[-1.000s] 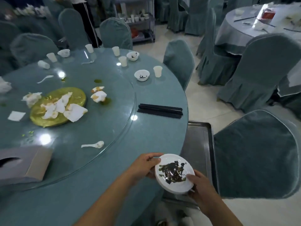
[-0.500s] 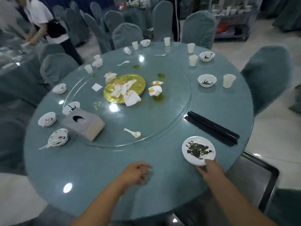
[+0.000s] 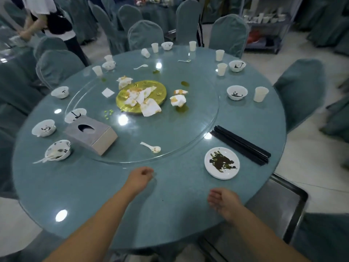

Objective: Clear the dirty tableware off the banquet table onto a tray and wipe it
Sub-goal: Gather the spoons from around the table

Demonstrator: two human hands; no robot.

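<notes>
Far left of your left hand (image 3: 140,177), bowl contents are too blurred to identify. Left hand: fingers loosely curled over the table (image 3: 94,195), holding nothing; contact with the surface cannot be determined. Right hand (image 3: 223,202): relaxed, fingers half spread, empty, at the table edge. Dirty plate (image 3: 222,163) sits on the table just beyond it. Right of that hand, the tray (image 3: 279,208) is partly hidden under the table.

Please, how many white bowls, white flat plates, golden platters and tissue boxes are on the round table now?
White bowls: 8
White flat plates: 1
Golden platters: 1
Tissue boxes: 1
Total: 11
</notes>
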